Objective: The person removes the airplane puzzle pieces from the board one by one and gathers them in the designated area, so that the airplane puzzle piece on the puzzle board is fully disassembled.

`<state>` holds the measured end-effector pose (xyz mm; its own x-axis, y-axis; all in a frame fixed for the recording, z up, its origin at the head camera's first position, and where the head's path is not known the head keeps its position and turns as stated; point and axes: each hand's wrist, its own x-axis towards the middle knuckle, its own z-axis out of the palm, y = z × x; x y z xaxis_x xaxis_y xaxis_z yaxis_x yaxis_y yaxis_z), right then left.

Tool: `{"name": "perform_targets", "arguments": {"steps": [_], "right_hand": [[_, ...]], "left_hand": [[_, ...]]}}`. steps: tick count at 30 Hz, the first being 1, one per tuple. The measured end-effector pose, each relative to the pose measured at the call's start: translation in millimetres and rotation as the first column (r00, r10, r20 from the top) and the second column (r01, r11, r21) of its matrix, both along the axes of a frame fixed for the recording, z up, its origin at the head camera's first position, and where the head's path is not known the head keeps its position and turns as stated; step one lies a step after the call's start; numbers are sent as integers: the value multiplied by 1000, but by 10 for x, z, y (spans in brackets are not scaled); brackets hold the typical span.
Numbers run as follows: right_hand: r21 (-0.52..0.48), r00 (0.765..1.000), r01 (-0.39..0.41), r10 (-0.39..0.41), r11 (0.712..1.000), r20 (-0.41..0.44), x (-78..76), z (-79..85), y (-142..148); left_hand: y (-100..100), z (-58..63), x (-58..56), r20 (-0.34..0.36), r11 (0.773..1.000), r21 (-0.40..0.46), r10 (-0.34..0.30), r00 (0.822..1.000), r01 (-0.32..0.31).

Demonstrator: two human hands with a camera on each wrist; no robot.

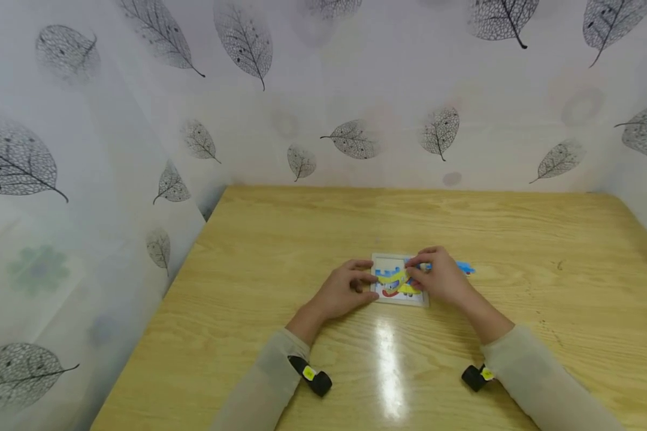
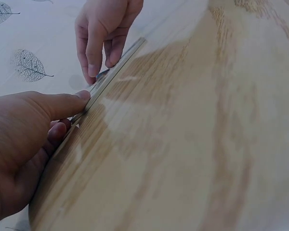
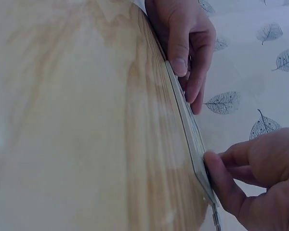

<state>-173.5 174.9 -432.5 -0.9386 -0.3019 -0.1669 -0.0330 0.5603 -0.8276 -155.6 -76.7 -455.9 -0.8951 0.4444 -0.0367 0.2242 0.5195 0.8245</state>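
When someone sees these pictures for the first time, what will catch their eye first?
The colourful jigsaw puzzle in its pale frame probably comes first, on the wooden table between the left hand and right hand. Next come the dark leaf prints scattered across the pale backdrop behind the table.

Glossy wood-grained table [image 1: 280,233]; cloth sleeves [image 1: 261,383]; puzzle tray [image 1: 404,303] perhaps wooden
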Motion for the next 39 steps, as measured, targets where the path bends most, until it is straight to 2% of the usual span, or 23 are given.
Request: {"name": "perform_targets", "arguments": {"steps": [7,14,18,22,28,35,39], "right_hand": [[66,994,5,2,998,-107,-5,47,-54],[87,989,61,-48,994,-138,59,64,-40],[126,988,39,-20,991,-151,86,66,31],[120,992,13,2,993,-127,75,76,119],[-40,1000,22,-22,999,-7,108,70,192],[-246,992,52,-22,968,126,176,64,264],[-287,981,110,-58,952,183,187,85,327]], "left_hand": [[-23,41,-32,-7,1000,-7,14,1000,-14],[-21,17,63,4,1000,-5,16,1000,-15],[-2,19,102,13,1000,-3,27,1000,-27],[19,10,108,2,1000,-3,28,1000,-28],[18,-27,144,-18,1000,11,20,1000,-20],[22,-40,160,-15,999,41,26,1000,-25],[10,-44,139,-29,999,50,12,999,-10]]}}
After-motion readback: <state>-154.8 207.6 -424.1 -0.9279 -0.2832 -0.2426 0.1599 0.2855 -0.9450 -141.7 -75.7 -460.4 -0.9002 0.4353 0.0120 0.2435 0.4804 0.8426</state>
